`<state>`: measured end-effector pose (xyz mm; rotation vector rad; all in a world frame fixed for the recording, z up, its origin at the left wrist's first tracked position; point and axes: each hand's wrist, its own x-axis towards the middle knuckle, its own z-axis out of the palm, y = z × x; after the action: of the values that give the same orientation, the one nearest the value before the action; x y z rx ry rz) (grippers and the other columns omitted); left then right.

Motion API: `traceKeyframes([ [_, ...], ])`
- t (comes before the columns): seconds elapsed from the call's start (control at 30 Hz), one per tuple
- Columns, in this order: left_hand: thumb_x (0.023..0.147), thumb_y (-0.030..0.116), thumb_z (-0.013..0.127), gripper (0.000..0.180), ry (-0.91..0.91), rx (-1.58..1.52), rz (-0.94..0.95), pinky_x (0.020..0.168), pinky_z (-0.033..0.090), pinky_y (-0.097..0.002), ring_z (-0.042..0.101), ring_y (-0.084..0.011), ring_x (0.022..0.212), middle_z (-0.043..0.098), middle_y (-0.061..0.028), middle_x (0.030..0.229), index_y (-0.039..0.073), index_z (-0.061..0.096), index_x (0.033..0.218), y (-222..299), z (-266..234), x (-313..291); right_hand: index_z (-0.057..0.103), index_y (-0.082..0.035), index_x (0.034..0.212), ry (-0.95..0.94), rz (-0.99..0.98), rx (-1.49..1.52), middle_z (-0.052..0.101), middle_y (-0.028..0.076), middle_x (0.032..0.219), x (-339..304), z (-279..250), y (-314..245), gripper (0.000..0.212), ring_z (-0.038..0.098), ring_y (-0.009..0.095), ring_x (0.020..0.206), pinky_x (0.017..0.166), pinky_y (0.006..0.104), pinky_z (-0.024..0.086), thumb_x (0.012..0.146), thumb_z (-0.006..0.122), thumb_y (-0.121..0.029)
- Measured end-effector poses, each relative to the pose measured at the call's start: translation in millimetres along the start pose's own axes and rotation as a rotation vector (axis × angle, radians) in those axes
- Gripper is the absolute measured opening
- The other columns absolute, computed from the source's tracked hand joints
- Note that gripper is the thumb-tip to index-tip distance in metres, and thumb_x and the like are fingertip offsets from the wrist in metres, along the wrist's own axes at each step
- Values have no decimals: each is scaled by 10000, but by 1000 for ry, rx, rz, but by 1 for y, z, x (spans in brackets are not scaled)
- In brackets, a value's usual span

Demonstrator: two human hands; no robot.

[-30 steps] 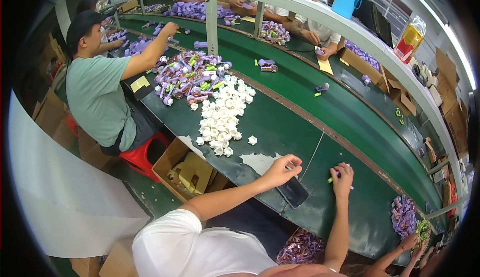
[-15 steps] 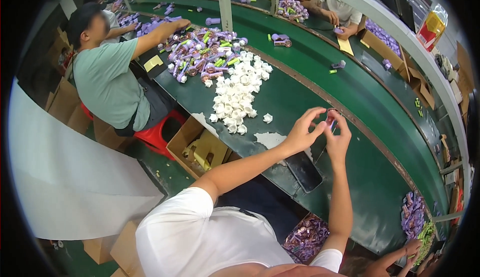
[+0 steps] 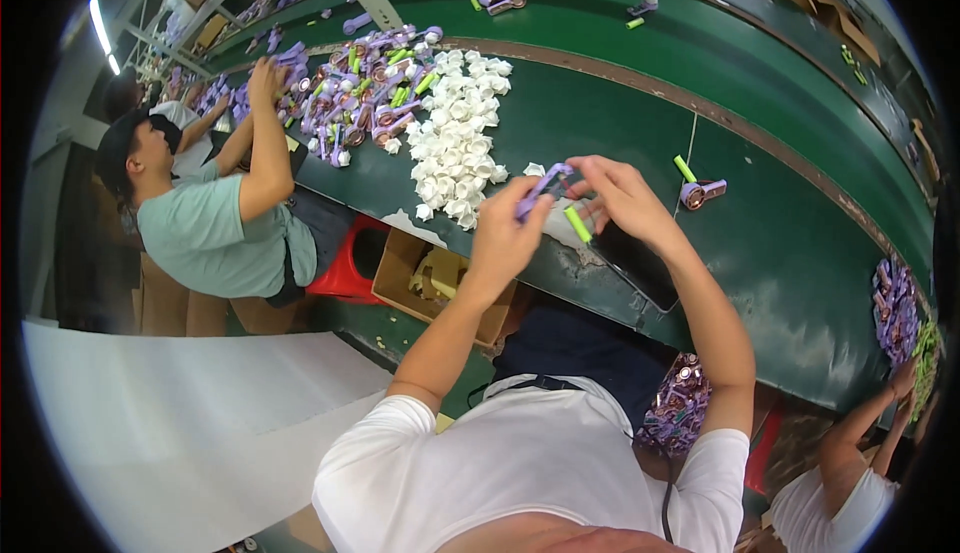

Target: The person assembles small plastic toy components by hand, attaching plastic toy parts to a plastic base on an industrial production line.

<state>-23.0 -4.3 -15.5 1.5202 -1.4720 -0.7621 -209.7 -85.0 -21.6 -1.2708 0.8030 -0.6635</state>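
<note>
In my left hand (image 3: pixel 505 236) is one end of a purple fan housing (image 3: pixel 538 196), pinched between thumb and fingers. My right hand (image 3: pixel 625 201) has its fingers curled in at the housing's far end, by thin reddish wires. Close under those fingers hangs a bright green cylindrical battery (image 3: pixel 577 224). A black phone (image 3: pixel 640 271) lies on the bench just below my right hand. To the right of it a purple fan piece (image 3: pixel 702 192) with a green battery (image 3: pixel 684 168) rests on the green bench.
White star-shaped parts (image 3: pixel 455 143) are heaped left of my hands, with mixed purple pieces (image 3: pixel 360 93) behind. A green conveyor (image 3: pixel 600 23) runs beyond a metal edge. A co-worker in green (image 3: pixel 215 213) sits at left; another person's arm (image 3: pixel 860 433) reaches in at lower right.
My view has turned. Both hands were together on a small reddish piece; now they hold the purple housing with a battery hanging beside it. A fan piece now shows on the bench right of the phone.
</note>
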Motion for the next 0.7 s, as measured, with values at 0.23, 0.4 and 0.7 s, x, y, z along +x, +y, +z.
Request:
traceKeyframes([
  [0.23,830,55,708,257,-45,-447,-129,674,462,-237,570,-105,768,587,-17,1027,24,661,1081,-20,-61,-27,630,-107,1181,-5,-597,-883,551,123,1074,59,26,35,434,635,317,861,759,394,515,764,748,-138],
  [0.4,837,49,711,363,-285,-743,-68,695,446,-201,529,-70,776,596,-36,1065,24,576,1173,-24,-69,-30,626,-96,1151,-151,-502,-990,581,151,1003,88,18,59,374,621,342,951,822,413,507,799,720,-181],
  [0.7,962,178,601,198,134,-1499,-192,545,500,-254,572,-131,702,526,-40,810,60,533,1106,-25,-45,-24,544,58,964,-30,111,-843,638,206,717,75,15,19,398,636,295,537,555,414,505,875,702,-297],
])
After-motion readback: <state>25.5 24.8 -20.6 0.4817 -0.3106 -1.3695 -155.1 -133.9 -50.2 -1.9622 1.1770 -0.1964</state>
